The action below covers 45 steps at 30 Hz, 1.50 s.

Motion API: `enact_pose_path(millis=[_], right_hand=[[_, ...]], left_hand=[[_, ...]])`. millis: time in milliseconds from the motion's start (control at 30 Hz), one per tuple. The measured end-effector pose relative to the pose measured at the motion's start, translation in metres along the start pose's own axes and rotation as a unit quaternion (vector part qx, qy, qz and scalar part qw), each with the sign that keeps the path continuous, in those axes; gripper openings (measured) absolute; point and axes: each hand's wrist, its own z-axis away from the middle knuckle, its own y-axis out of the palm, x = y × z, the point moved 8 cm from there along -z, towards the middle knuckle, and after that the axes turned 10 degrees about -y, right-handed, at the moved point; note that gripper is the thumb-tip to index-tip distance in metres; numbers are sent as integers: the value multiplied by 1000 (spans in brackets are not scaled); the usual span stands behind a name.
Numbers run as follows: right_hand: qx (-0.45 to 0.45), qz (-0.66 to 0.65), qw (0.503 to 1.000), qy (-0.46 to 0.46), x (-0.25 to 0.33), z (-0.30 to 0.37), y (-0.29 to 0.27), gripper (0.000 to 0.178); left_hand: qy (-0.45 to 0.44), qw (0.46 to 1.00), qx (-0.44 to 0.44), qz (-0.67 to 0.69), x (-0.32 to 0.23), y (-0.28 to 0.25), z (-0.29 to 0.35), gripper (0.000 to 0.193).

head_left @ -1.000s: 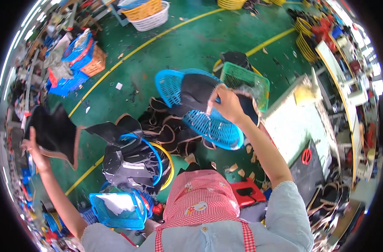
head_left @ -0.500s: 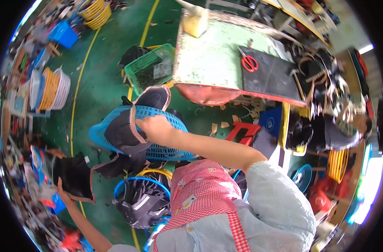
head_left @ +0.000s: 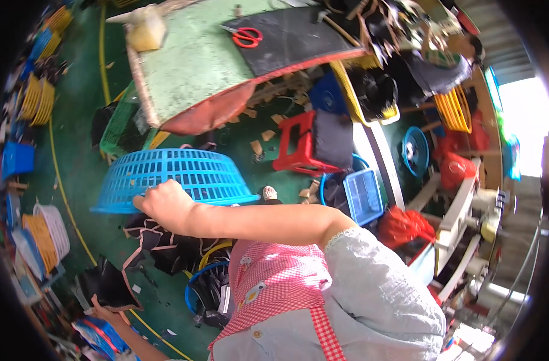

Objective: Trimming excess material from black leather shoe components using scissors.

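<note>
A blue plastic basket (head_left: 184, 165) is tipped, its wide rim toward me and its base away. My right hand (head_left: 166, 207) is closed on that rim, the arm reaching across my red checked apron. Below the rim lie several black pieces with pale pink edges (head_left: 166, 240), in a loose heap. At the lower left my left hand (head_left: 109, 313) is closed on a black boot-upper piece (head_left: 106, 286) with pale edging. Close by that hand is a blue and white bundle (head_left: 103, 337).
A worn pale-green table (head_left: 196, 72) ahead bears red-handled scissors (head_left: 246, 37) on a black mat. A red stool (head_left: 298, 144) stands right of the basket. A blue-rimmed tub (head_left: 211, 295) of black scraps is beside my apron. A co-worker (head_left: 446, 60) sits at the far right.
The blue basket has been tipped over, and the pieces that lay in it are now below its rim. My right hand moved from a black piece to the rim. My view turned right.
</note>
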Motion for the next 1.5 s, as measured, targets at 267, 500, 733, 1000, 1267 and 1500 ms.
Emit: enact_pose_path(millis=[267, 500, 733, 1000, 1267, 1500], right_hand=[[-69, -62, 990, 107, -88, 197, -5, 29], [-245, 55, 900, 355, -82, 476, -73, 21], [-286, 184, 559, 756, -47, 790, -46, 32], [-259, 61, 330, 906, -105, 1036, 35, 29], [-327, -186, 131, 917, -133, 1113, 164, 42], [-331, -634, 562, 416, -246, 681, -13, 63]], left_hand=[[15, 979, 159, -130, 30, 120, 7, 25], [43, 935, 217, -278, 84, 241, 61, 28], [53, 914, 321, -243, 86, 329, 163, 54], [221, 900, 204, -315, 17, 332, 255, 38], [422, 837, 148, -316, -50, 371, 406, 40], [456, 794, 249, -315, 4, 448, 570, 43]])
